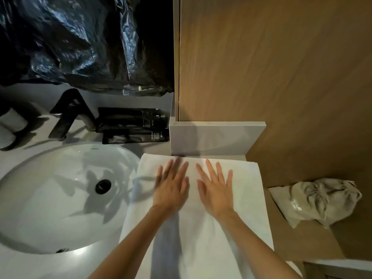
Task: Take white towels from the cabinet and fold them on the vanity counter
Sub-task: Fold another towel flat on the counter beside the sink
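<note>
Both hands lie flat, fingers spread, on a white rectangular terry towel point(203, 228) spread on the pale vanity counter point(124, 266): left hand point(171, 190), right hand point(216, 193). A white oval sink point(50, 198) sits beside it.

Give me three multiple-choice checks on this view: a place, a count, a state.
1. Where does the towel lie? A on the counter beside the sink; B in the sink; C on the floor.
2. How many hands touch it? A none; B one; C two.
3. How are the hands? A flat, fingers straight; B fisted; C pinching a corner.
Answers: 1 A, it is spread out right of the sink. 2 C, the left hand and the right hand both rest on it. 3 A, the fingers lie straight and spread.
</note>
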